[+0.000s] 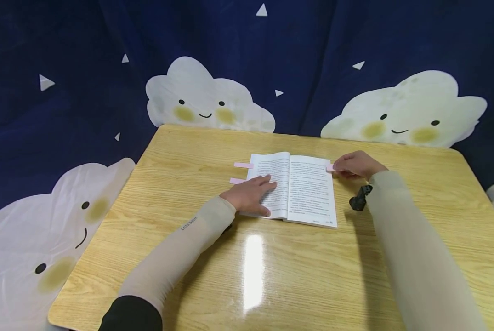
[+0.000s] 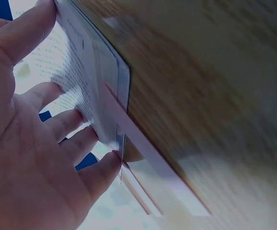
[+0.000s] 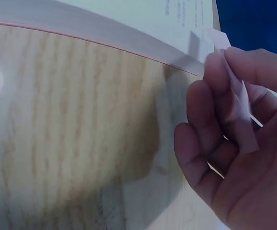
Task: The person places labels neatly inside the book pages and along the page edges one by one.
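Note:
An open book [image 1: 310, 193] with printed pages lies on the wooden table. My left hand [image 1: 250, 194] rests on the left page, its fingers spread; the left wrist view shows the palm [image 2: 33, 158] and fingers along the page edge. Two pink paper strips stick out past the book's left edge, the upper strip [image 1: 242, 165] and the lower strip [image 1: 237, 181]. At the right page's upper outer edge, my right hand [image 1: 357, 164] pinches another pink strip [image 3: 242, 115] between thumb and forefinger. That strip's far end overlaps the page.
The light wooden table [image 1: 180, 156] has rounded corners and a bright reflection in front of the book. Behind it hangs a dark blue cloth [image 1: 304, 55] printed with clouds and triangles. A small black camera [image 1: 359, 198] sits at the right wrist.

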Demonstrator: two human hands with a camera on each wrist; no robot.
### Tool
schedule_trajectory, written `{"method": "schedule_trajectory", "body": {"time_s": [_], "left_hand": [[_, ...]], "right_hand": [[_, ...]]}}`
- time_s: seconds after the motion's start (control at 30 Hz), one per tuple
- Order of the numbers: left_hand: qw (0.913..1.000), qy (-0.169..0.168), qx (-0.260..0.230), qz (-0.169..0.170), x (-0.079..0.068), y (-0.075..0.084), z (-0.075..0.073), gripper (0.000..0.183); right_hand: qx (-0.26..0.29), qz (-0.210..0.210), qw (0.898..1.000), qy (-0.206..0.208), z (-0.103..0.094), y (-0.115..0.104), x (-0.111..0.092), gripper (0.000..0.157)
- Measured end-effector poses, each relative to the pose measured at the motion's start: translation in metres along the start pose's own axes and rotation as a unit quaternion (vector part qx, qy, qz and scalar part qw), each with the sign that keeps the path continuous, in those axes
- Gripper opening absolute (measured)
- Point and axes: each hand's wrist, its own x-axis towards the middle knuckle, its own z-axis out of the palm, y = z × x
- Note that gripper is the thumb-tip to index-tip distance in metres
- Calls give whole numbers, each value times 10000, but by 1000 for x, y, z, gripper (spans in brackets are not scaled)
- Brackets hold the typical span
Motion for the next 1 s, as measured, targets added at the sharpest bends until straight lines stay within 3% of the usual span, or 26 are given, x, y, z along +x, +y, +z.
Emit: {"method": "schedule_trajectory", "body": {"time_s": [0.23, 0.67, 1.0], "left_hand": [[10000, -25, -50, -15, 0, 0, 0, 89], [10000, -11, -81, -26, -2, -2, 2, 89], [10000, 6, -9, 46, 0, -2, 1, 89]], "right_hand": [[164, 292, 9994, 22, -2, 6, 6, 47], [295, 253, 9992, 101, 2, 9, 15, 54], [179, 382, 9991, 74, 1, 8, 16, 48]]}}
